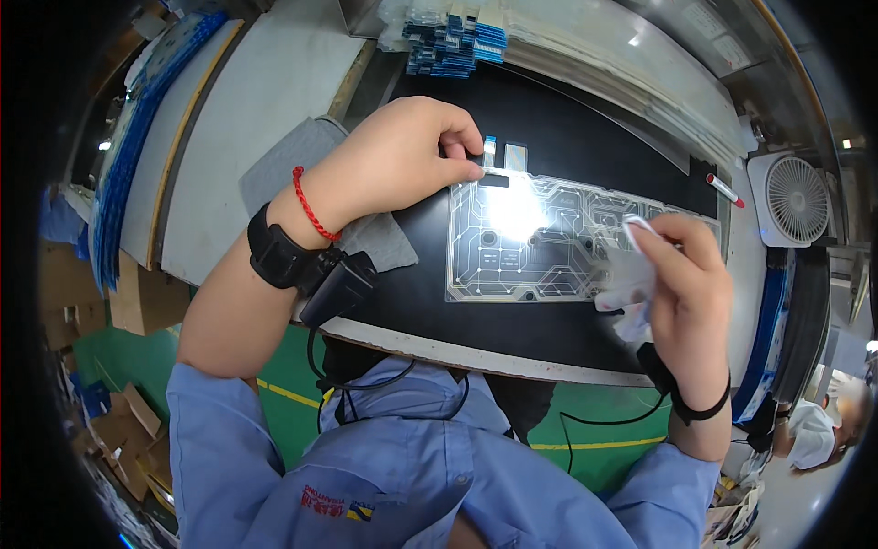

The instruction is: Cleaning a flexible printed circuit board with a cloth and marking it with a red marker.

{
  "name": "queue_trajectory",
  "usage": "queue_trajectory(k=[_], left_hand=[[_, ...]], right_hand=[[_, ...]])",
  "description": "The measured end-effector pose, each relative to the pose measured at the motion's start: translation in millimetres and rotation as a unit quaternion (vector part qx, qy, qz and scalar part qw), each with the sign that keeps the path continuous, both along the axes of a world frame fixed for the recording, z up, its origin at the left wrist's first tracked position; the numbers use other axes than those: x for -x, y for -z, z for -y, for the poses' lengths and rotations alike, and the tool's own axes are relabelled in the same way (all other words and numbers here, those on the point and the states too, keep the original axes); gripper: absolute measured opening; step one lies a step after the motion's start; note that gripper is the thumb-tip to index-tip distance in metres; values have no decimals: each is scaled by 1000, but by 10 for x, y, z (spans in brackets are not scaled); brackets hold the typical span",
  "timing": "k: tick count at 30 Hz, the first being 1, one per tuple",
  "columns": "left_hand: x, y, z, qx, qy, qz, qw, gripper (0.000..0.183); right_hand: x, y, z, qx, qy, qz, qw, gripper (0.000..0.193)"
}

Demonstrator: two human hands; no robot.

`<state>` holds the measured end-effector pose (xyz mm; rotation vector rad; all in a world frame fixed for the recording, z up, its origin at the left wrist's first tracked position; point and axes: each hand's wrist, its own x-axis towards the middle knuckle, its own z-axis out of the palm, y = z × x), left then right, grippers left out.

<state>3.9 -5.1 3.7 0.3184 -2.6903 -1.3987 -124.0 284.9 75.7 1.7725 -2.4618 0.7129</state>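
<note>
A clear flexible circuit sheet, printed with pale traces and dots, lies flat on the black work mat, a bright glare on its left half. Two short ribbon tails stick out from its far edge. At its far left corner, my left hand is closed, thumb and curled fingertips pinching the edge. My right hand holds a crumpled white wipe over the sheet's right part. The wipe is slightly blurred, and part of it is hidden in my fingers.
A grey cloth lies left of the sheet, partly under my left forearm. A red-and-white marker and a white fan are at the right. Stacked blue-edged strips and clear sheets line the back. Black cables hang by the table's front edge.
</note>
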Motion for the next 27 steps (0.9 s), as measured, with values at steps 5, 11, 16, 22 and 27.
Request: queue_trajectory(k=[5, 11, 16, 22, 27], left_hand=[[-37, -8, 20, 0, -5, 14, 1000, 26], [11, 38, -4, 1, 2, 5, 1000, 27], [-1, -6, 5, -11, -2, 12, 1000, 26], [-3, -38, 10, 2, -10, 36, 999, 25], [-1, 3, 12, -5, -3, 9, 1000, 25]], right_hand=[[426, -79, 61, 44, 77, -109, 990, 47], [2520, -208, -844, 105, 291, -343, 887, 34], [3440, 30, -958, -3, 331, -386, 861, 37], [3710, 248, -718, -76, 335, -325, 881, 35], [3773, 350, -726, -33, 281, -352, 892, 34]])
